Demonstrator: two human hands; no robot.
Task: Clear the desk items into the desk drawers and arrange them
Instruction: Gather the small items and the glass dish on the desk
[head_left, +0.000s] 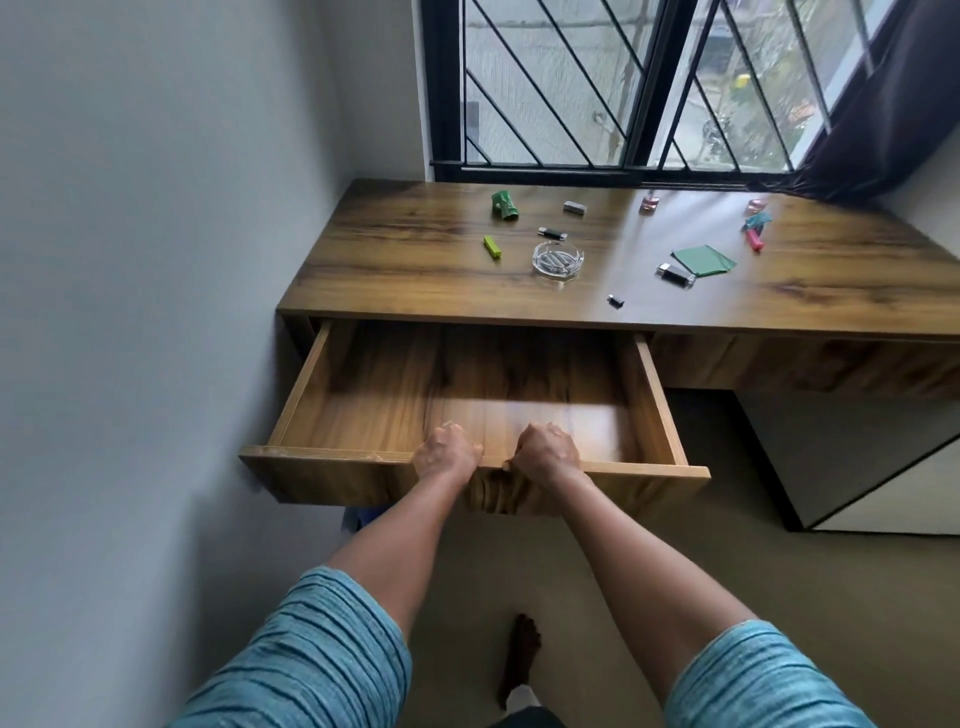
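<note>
The left drawer (363, 395) of the wooden desk (415, 280) stands pulled far out, with nothing inside. My left hand (447, 451) and my right hand (546, 449) both grip the top edge of its front panel, fingers curled over it. On the desktop lie a glass ashtray (558, 260), a yellow-green lighter (492, 247), a crumpled green wrapper (505, 205), a black lighter (551, 234), a grey block (575, 207), a green cloth (704, 260), a black-and-silver lighter (676, 275), a small black piece (615, 301), a pink lighter (754, 239) and two small pink bottles (648, 201).
A grey wall (156, 260) runs close along the desk's left side. A barred window (623, 88) and a dark curtain (893, 104) stand behind the desk. A second, closed drawer front (805, 364) is to the right. Carpeted floor and a bare foot (522, 654) lie below.
</note>
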